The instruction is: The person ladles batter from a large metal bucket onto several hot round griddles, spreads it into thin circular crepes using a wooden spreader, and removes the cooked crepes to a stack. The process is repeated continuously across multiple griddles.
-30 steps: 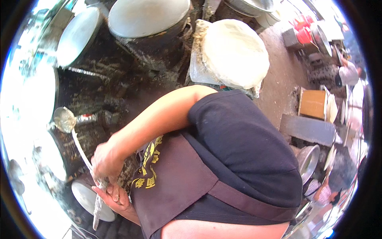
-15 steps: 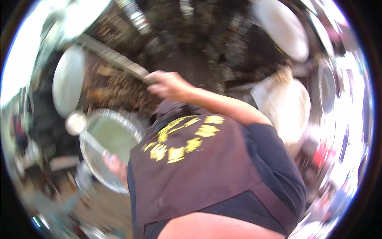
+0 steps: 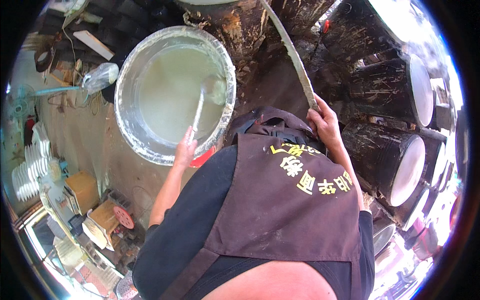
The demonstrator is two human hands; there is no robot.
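Note:
My left hand (image 3: 185, 151) is closed round the handle of a ladle (image 3: 199, 110), whose bowl dips into pale, milky liquid (image 3: 170, 95). The liquid fills part of a large round tub (image 3: 121, 120) with a white-crusted rim, to the front left of my body. My right hand (image 3: 325, 122) grips the near end of a long, narrow, flat stick (image 3: 290, 47) coated in pale residue. The stick slants up and away, curving to the fisheye's upper edge, to the right of the tub. What the ladle bowl holds is hard to tell.
Dark, splattered barrel-like vessels with round white lids (image 3: 407, 170) line the right side. Another splattered vessel (image 3: 230, 25) stands beyond the tub. On the left are a fan (image 3: 22, 102), a wooden box (image 3: 82, 190), stacked white pieces (image 3: 30, 170) and a red wheel (image 3: 124, 217).
The view has swung round, bringing the tub up to the front left. The ladle bowl, outside the tub before, is now in the liquid. The stick now points up rather than left.

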